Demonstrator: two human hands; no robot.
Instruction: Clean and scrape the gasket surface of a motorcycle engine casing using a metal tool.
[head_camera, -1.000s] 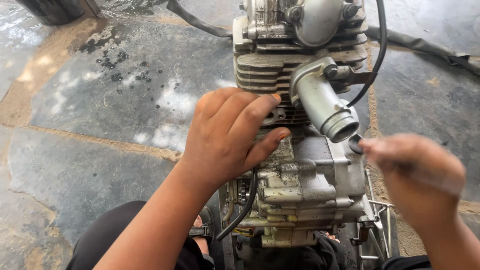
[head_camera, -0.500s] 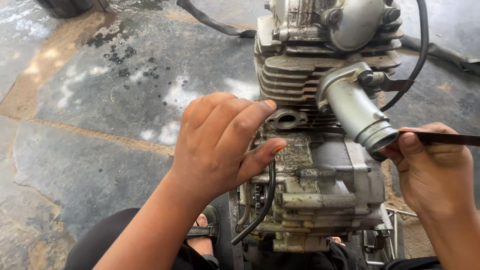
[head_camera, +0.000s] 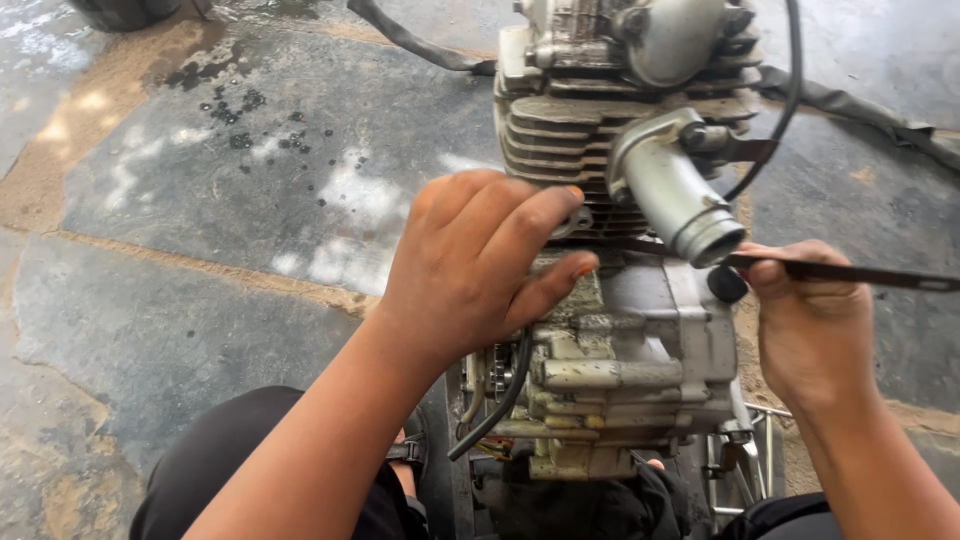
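Grey stone paving (head_camera: 200, 200), wet in patches and crossed by sandy joints, fills most of what I see from the head camera, with a scatter of dark spots at the upper left. On it, between my knees, stands a motorcycle engine (head_camera: 620, 340), upright, its finned cylinder (head_camera: 545, 140) toward the top of the view and its grimy silver crankcase (head_camera: 650, 370) below. A short metal intake pipe (head_camera: 675, 200) slants down and to the right from the cylinder head, its round mouth open. A black cable (head_camera: 790, 90) curves down past the pipe on the right, and a black hose (head_camera: 500, 395) hangs from the crankcase on the left side. A dark strap (head_camera: 860, 110) lies across the paving at the upper right.

My left hand (head_camera: 480, 270) rests against the left side of the engine where the fins meet the crankcase, fingers spread and curled over the casting, thumb pressed along the case; it grips nothing loose. My right hand (head_camera: 810, 320) is closed around a thin, flat dark tool (head_camera: 850, 272) that runs out to the right edge of view, its near end lying just under the mouth of the intake pipe. A small round black cap (head_camera: 727, 285) sits on the case just beside my right thumb.
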